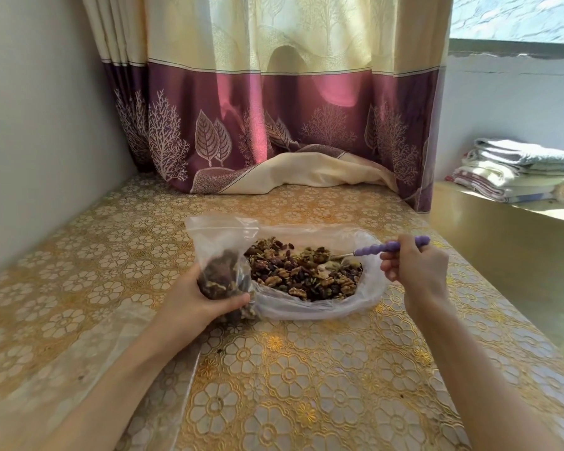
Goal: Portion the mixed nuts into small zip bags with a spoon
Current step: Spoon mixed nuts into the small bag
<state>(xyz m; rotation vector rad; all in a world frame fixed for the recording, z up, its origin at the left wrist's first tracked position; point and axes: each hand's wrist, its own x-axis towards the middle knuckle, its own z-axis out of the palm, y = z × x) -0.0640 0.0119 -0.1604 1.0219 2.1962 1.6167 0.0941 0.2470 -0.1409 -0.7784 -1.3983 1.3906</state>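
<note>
The right hand [415,266] has its grip closed around the purple handle of the spoon [389,247]. The spoon lies sideways, its bowl end pointing left into the mixed nuts [303,271] in the big open bag [306,309] on the worktop [306,385]. The left hand [205,296] has its grip wrapped round the small zip bag [222,255], just left of the pile, with its mouth up.

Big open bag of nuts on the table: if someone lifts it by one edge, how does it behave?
Probably floppy: the big bag is thin clear film, crumpled and slumped flat around the mixed nuts. Likely to spill: its mouth lies wide open, nuts heaped near the rim. Fairly heavy for such film, so it would sag. The spoon resting in it could slide out.
</note>
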